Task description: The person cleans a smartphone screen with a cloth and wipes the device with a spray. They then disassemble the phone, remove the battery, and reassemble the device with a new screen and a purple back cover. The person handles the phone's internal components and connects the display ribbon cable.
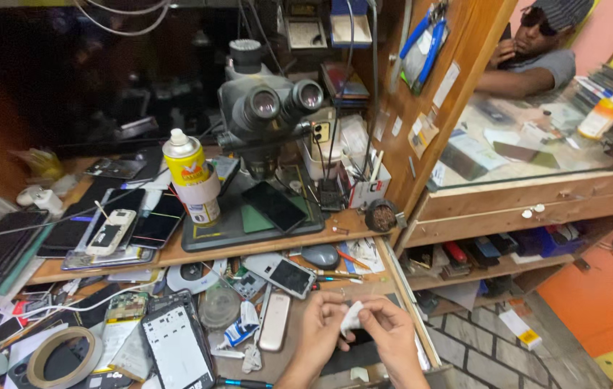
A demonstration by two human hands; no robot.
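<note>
A small white scrap of cloth or paper [352,317] is pinched between the fingertips of both hands low over the front of the cluttered wooden workbench [249,252]. The left hand [321,328] is closed on the scrap's left edge and the right hand [389,333] on its right edge, both grips narrow. The scrap appears to be in the course of being folded or torn to size, a preparing step; what lies beneath it cannot be told. A finer pinch and a steady pull would be called for next. Just beside the left hand a slim pale silver phone body [275,330] is lying, and a grey stereo microscope [267,108] is standing on the raised shelf behind, well apart.
</note>
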